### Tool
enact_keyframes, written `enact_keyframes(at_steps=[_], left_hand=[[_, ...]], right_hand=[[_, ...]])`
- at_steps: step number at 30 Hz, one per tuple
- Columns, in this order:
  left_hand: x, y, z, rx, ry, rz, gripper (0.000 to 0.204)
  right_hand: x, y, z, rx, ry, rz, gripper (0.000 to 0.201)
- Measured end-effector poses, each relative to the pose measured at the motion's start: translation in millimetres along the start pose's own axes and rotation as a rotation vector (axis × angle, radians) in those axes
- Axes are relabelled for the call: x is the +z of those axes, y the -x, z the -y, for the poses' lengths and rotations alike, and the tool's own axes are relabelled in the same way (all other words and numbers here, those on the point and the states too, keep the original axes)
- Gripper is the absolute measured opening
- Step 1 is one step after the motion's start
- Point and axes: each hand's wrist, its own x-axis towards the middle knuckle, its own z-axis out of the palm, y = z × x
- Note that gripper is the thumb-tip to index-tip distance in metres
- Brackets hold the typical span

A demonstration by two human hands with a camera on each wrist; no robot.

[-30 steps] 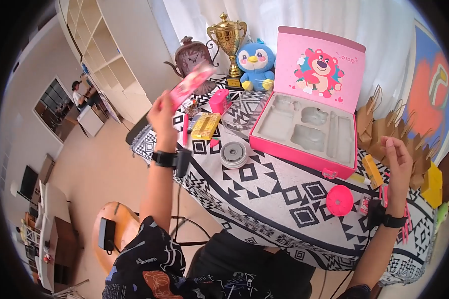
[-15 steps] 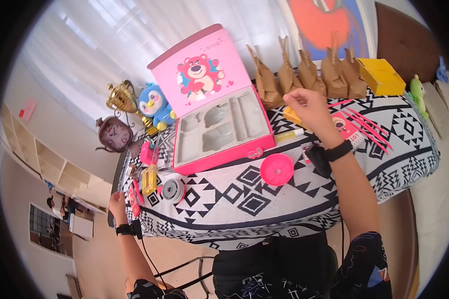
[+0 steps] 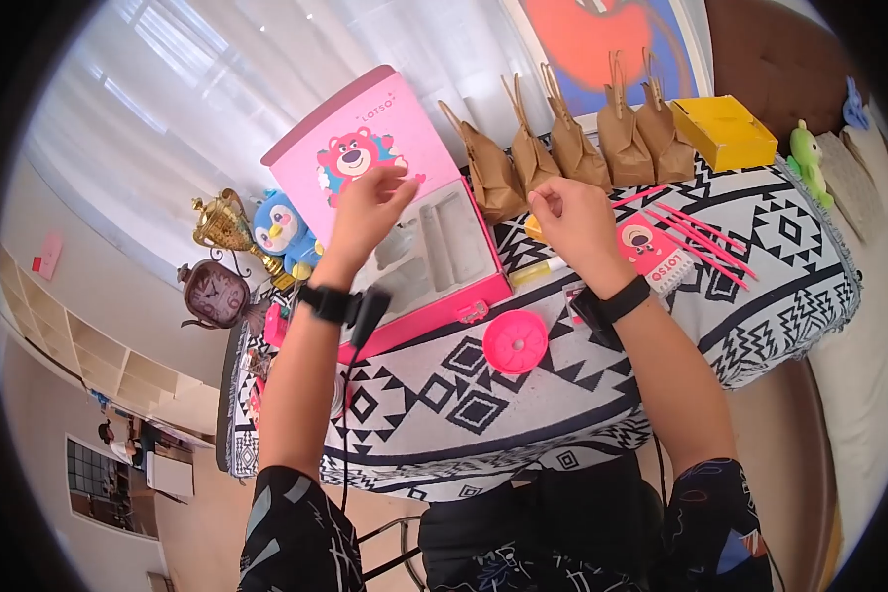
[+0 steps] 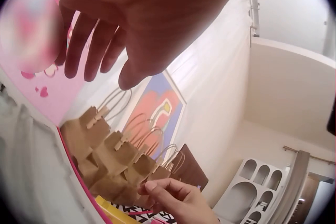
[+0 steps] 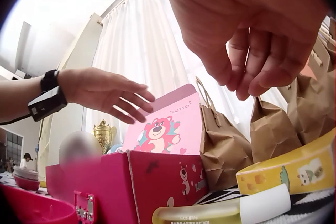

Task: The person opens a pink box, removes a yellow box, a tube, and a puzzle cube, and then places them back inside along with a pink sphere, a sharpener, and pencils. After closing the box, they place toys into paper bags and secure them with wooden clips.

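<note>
My left hand (image 3: pixel 370 212) hovers over the open pink gift box (image 3: pixel 419 326), its fingers extended and holding nothing. In the head view it overlaps the bear picture on the raised lid (image 3: pixel 306 148). The grey insert (image 3: pixel 454 242) shows molded hollows, partly hidden by that hand. My right hand (image 3: pixel 577 222), fingers loosely bent and nothing visible in them, hangs in the air right of the box. Below it lie a small yellow box (image 5: pixel 289 166) and a clear tube with a white cap (image 5: pixel 265 203). A pink round dish (image 3: pixel 516 340) sits in front of the gift box.
Several brown paper bags (image 3: pixel 562 148) line the back, beside a larger yellow box (image 3: pixel 730 133). A bear-shaped notebook (image 3: pixel 646 247) and pink sticks (image 3: pixel 705 242) lie at right. A blue plush penguin (image 3: pixel 284 237), gold trophy (image 3: pixel 222 225) and clock (image 3: pixel 214 293) stand at left.
My left hand put the pink flat item down at the table's left end, then swung right to the gift box. The right hand stayed raised near the bags. The head view turned right.
</note>
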Motion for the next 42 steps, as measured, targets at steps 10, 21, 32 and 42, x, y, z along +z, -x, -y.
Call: enact_keyframes(at_steps=[10,21,32,42], left_hand=[[111.2,-85.7,-2.2,-0.309,-0.184,-0.1,0.094],[90.5,-104.7,26.2,-0.217,-0.203,-0.419,0.038],[10.4,-38.7,-66.4,0.077,-0.128,-0.116,0.028],[27.9,12.0,-110.3,0.437,-0.368,0.035,0.012]], right_hand=[[2.1,0.6,2.1,0.013,-0.011,-0.073,0.016],[5.6,1.3,0.2,-0.031,0.01,-0.057,0.017],[-17.1,-7.7,31.1,-0.468,-0.004,-0.376,0.026],[-19.4,-0.8,43.3,-0.482,-0.267,-0.172,0.035]])
